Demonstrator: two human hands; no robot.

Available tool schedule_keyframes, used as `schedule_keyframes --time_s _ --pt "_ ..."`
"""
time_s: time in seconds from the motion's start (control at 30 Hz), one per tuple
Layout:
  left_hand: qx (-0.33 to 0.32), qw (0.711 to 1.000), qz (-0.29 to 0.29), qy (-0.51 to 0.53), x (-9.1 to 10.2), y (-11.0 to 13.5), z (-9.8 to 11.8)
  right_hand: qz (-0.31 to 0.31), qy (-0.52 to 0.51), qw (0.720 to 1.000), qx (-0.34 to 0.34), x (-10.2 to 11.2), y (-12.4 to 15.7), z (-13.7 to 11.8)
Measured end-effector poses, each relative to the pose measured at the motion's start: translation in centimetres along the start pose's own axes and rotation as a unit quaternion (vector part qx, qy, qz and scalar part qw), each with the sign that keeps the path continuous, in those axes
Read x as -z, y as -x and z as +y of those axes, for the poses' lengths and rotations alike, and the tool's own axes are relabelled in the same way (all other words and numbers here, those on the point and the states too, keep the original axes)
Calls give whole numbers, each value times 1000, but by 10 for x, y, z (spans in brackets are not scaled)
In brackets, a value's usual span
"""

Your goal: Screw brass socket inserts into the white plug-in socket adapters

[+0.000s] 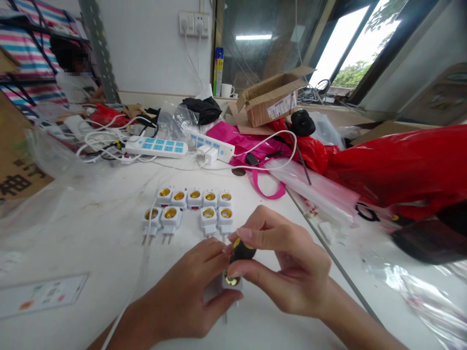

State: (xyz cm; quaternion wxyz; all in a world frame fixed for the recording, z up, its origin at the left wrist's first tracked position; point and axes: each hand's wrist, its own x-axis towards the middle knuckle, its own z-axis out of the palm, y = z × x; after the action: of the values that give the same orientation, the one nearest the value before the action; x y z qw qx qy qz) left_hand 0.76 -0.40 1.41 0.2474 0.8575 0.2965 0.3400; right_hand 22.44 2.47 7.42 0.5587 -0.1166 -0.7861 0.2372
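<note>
While our left hand (pixel 182 296) pinches the socket (pixel 230 282) near the table (pixel 73 243) edge, our right hand (pixel 288 272) grips the screwdriver (pixel 241 250); tilted, its tip could slip out.

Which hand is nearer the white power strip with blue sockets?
Left. The left hand sits below the power strip, holding the white socket adapter. The right hand is further to the right, pinching the black screwdriver handle.

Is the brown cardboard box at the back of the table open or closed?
Open. The brown cardboard box has its top flaps raised and spread outward; what is inside cannot be seen.
</note>
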Motion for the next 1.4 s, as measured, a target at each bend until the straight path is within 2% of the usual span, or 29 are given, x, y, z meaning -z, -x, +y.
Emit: schedule_keyframes --time_s 0.07,0.13,0.3,0.53,0.63,0.77,0.83,1.03,1.1,1.23,1.4 --pt "0 1000 -3 6 0 -1 1 9 16 1000 10 0 0 1" --pt "-3 1000 -4 0 0 0 0 -8 8 1000 11 1 0 -2" --pt "-10 1000 15 -16 -1 1 -2 -33 -42 998 -20 0 -1 -7" --pt "-19 1000 16 -2 1 -2 2 27 8 1000 -9 -6 4 3" --pt "-7 1000 2 5 1 -2 2 8 19 1000 12 -3 4 2" --pt "-1 1000 -9 -14 1 0 1 -24 -16 999 -25 3 1 -5" --pt "-8 1000 0 -26 0 1 0 -23 -33 998 -43 3 0 -6" --pt "3 1000 -10 19 0 2 0 9 -28 1000 -10 -2 -3 -2" --pt "4 1000 -13 23 0 1 0 1 -25 1000 -9 0 -3 -4" --pt "-5 1000 -8 -13 1 -1 1 -39 -52 996 -59 2 -3 -9" --pt "-10 1000 15 -16 1 0 2 -7 -68 997 -47 -2 -2 -3"
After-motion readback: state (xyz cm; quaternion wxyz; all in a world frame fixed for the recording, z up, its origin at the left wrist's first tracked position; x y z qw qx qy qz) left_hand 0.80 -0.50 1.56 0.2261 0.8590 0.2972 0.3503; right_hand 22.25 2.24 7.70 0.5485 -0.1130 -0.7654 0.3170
